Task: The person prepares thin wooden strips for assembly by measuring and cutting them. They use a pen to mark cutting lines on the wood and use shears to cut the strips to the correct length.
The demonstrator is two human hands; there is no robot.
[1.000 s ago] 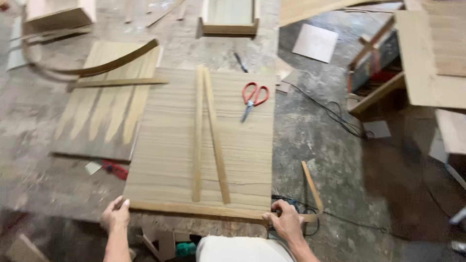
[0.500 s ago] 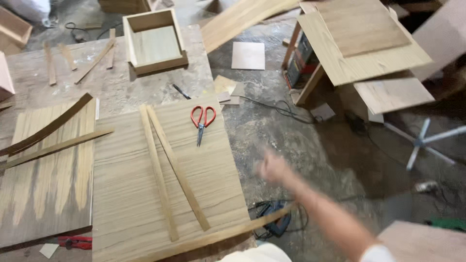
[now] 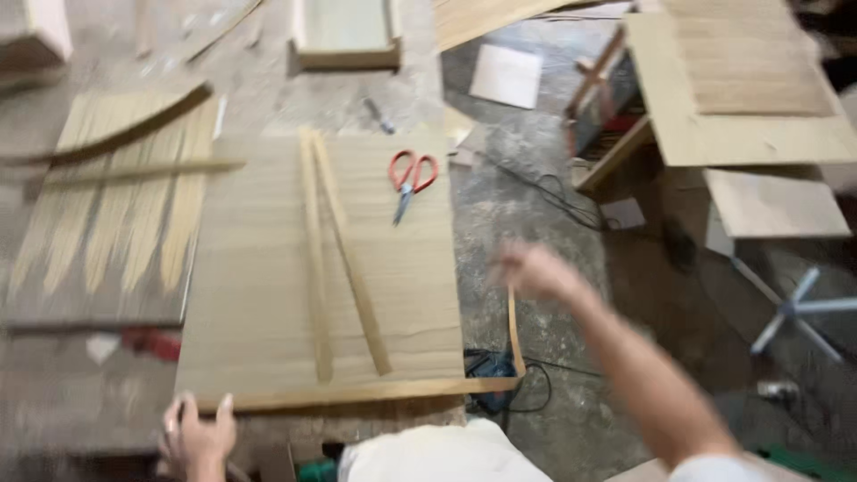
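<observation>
Left hand [image 3: 198, 436] gripped the thin pale wood edging strip [image 3: 357, 393] at the large pale veneer sheet [image 3: 268, 268]'s near-left corner. Right hand [image 3: 536, 272], blurred, held the strip's upturned end off the near-right corner; grip unclear. Likely banding that edge, so pressing the strip flush seemed next.

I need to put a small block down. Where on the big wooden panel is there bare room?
The large pale wooden panel is bare left of the two thin wooden strips, and below the red-handled scissors on the right. The middle and the near edge by the left hand are crowded.
</observation>
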